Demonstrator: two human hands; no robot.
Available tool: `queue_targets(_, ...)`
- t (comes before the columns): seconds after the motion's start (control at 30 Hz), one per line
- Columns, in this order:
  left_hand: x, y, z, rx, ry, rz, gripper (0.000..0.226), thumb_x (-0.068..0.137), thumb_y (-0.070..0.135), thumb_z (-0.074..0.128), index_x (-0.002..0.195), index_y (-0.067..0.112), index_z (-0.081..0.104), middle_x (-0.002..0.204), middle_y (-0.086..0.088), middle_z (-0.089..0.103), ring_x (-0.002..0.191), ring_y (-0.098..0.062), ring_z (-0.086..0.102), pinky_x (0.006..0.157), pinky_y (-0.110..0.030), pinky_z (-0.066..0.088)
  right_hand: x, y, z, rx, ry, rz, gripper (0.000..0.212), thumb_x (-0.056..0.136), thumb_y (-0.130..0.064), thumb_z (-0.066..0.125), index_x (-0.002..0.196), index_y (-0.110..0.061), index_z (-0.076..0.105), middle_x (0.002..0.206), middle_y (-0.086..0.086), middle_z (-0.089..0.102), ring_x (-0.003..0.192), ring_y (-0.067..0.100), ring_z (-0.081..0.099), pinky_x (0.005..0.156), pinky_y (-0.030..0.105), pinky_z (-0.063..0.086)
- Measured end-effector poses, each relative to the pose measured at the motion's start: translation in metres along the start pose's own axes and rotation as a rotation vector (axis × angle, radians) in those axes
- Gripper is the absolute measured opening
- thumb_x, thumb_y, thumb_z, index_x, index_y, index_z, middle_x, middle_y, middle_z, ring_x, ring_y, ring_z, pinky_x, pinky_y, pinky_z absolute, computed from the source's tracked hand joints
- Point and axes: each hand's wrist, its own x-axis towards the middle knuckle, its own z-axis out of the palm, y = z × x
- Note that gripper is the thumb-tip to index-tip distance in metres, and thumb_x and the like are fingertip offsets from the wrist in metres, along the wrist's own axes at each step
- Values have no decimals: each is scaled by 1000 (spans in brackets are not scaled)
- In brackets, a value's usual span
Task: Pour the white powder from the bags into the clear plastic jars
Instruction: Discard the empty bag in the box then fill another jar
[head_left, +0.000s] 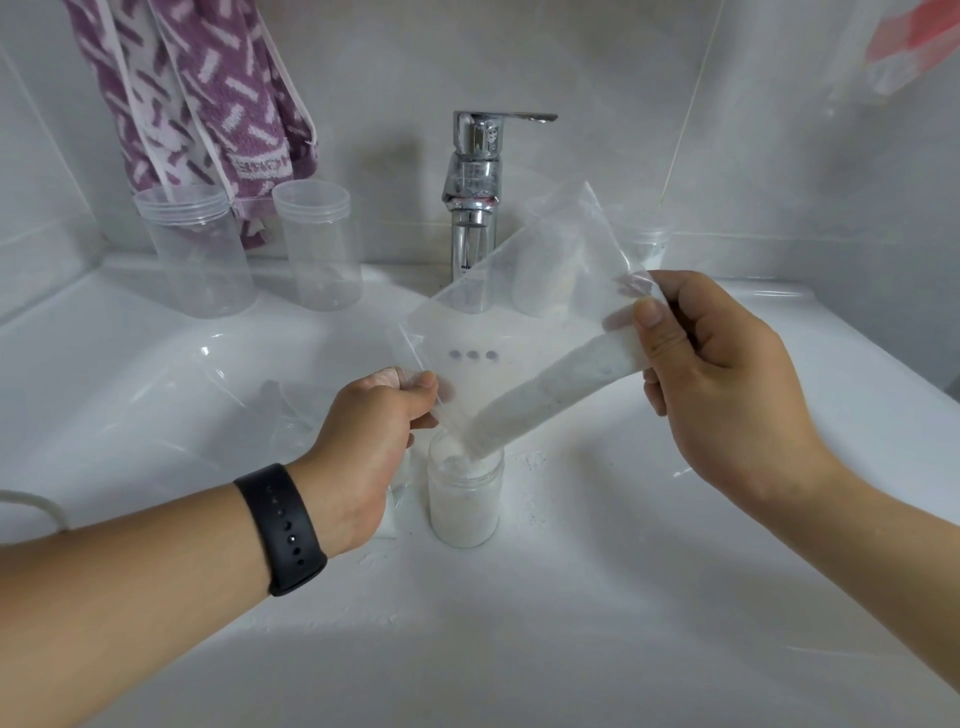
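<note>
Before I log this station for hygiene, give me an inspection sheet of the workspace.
Surface: white sink, powder spilled around the jar.
Job's things: tilted bag pouring powder into the jar, which is mostly full; two empty jars on the ledge.
Clutter: loose plastic in the basin.
Grippers: left hand pinches the bag's low corner; right hand pinches its top.
Cables: white cord by the left forearm.
Surroundings: tap, purple towel.

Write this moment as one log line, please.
step: pouring | left hand: pinches bag low corner | right hand: lifts top | powder into jar in sink
</note>
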Motion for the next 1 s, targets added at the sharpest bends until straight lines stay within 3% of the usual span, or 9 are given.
queue_targets(0.1,0,0,1,-7,-10,8,22,101,23,55,95,17,75,95,3,73,96,-16,65,90,-32,44,0,-2,0,14,17,-8,19,108,-33,47,107,-40,65,89,-5,70,63,15,51,63,37,47)
queue_targets(0.37,0,1,0,-1,-13,19,23,102,24,55,93,18,75,108,-9,73,100,-20,64,91,-32,44,0,-5,-1,33,33,-21,15,106,-33,52,105,-39,66,85,-3,68,64,13,50,64,38,47)
queue_targets(0.57,-1,0,2,-4,-18,19,23,101,24,55,92,18,75,96,0,70,95,-16,64,90,-33,44,0,-5,0,9,46,-29,18,106,-33,50,108,-40,66,64,-16,56,61,11,47,59,26,40)
queue_targets(0.73,-2,0,0,3,-24,19,23,102,23,55,93,18,75,97,1,70,95,-15,64,90,-32,44,0,-4,0,-11,35,-19,22,108,-27,47,116,-33,67,64,-25,57,63,8,50,58,14,37)
queue_targets(1.0,-3,1,1,4,-30,19,24,102,23,54,91,17,75,94,1,69,95,-16,64,89,-31,44,0,-6,-1,19,51,-45,21,107,-26,50,112,-38,65,69,-17,59,65,12,51,60,17,39)
